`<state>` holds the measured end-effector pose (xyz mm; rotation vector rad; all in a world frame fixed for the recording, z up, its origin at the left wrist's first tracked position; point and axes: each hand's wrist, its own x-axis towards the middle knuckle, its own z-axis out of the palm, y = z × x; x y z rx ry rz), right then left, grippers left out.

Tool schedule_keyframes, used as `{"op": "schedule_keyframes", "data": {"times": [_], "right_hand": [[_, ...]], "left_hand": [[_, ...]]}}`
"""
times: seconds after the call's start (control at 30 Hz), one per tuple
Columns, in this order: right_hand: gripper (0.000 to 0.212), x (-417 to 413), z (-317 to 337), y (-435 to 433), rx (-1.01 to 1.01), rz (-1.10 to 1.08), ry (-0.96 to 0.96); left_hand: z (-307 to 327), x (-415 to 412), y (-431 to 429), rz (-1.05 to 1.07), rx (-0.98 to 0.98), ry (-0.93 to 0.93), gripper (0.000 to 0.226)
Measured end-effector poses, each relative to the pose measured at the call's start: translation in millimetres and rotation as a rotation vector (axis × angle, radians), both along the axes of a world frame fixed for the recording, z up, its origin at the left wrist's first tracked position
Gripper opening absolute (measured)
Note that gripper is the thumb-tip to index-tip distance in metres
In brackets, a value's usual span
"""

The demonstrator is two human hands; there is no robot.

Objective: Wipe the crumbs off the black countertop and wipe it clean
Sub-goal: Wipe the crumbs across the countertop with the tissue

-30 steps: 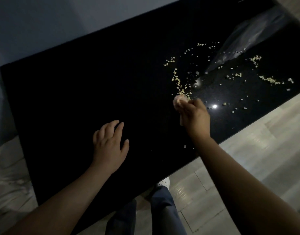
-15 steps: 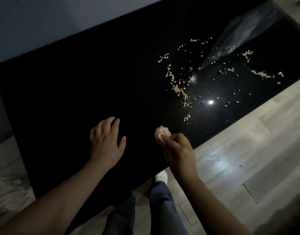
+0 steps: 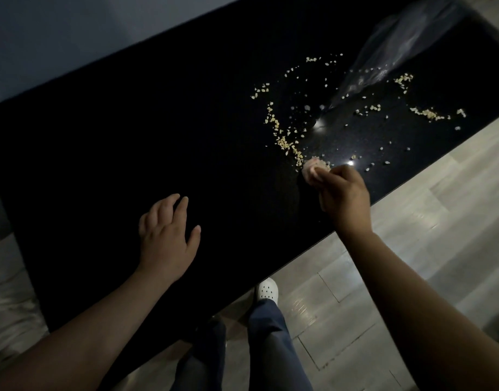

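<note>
Right hand (image 3: 343, 197): its fingers (image 3: 327, 176) are curled tight and pinch a small pale wad (image 3: 310, 169), which pokes out past the fingertips and meets the counter (image 3: 129, 136).
Left hand (image 3: 166, 238): fingers (image 3: 180, 210) straight and slightly spread, lying flat on the counter, holding nothing.
Crumbs (image 3: 285, 142): the nearest trail starts right at the wad, just beyond the right fingertips, and runs away from them. Looser bits and small clusters lie farther out, to the right of those fingers.
Bag (image 3: 406, 49): clear plastic, well beyond the right fingers at the far corner, with crumbs beside its near end.
Done: the dark stretch around the left fingers shows no crumbs, though the light is dim.
Left: by my reading, nearly everything. The trail, the far clusters and the strays are unswept, and the final wipe is not yet done.
</note>
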<state>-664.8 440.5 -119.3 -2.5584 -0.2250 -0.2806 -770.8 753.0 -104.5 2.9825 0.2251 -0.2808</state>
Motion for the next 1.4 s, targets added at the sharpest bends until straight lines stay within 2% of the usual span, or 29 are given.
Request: {"op": "schedule_keyframes", "data": {"times": [0.2, 0.4, 0.5, 0.6, 0.73, 0.8, 0.9, 1.07, 1.23, 1.4], "right_hand": [[0.026, -18.8, 22.9, 40.8, 0.144, 0.13, -0.045], [0.024, -16.0, -7.7, 81.0, 0.109, 0.128, 0.031], [0.025, -2.4, -14.1, 68.7, 0.047, 0.14, 0.034], [0.025, 23.2, -14.4, 42.5, 0.022, 0.06, 0.052], [0.023, 53.0, -4.7, 9.9, 0.075, -0.026, 0.115], [0.021, 54.6, 10.4, 6.2, 0.147, -0.024, 0.078], [0.021, 37.7, 33.0, 10.0, 0.203, 0.019, -0.014], [0.021, -23.2, 20.0, 19.8, 0.286, 0.093, 0.038], [0.027, -59.4, -10.0, 23.4, 0.117, 0.173, 0.086], [0.024, -35.5, -22.3, 5.2, 0.049, 0.161, 0.018]], "left_hand": [[-3.4, -0.7, -3.8, 0.025, -0.01, 0.013, 0.071], [-1.6, -0.1, -7.8, 0.041, -0.011, 0.016, 0.072], [-1.6, 0.6, -10.0, 0.057, -0.021, 0.009, 0.071], [-1.4, 0.7, -11.9, 0.068, -0.014, 0.016, 0.072], [-2.5, 2.6, -14.8, 0.087, -0.013, 0.024, 0.073], [-3.2, 3.0, -15.8, 0.091, -0.003, 0.034, 0.074], [-3.2, 3.0, -17.5, 0.097, 0.0, 0.04, 0.074], [-2.1, 2.9, -19.1, 0.097, -0.001, 0.052, 0.075], [-2.3, 2.2, -21.6, 0.093, 0.004, 0.046, 0.075], [-1.3, 1.5, -23.3, 0.1, -0.004, 0.041, 0.076]]}}
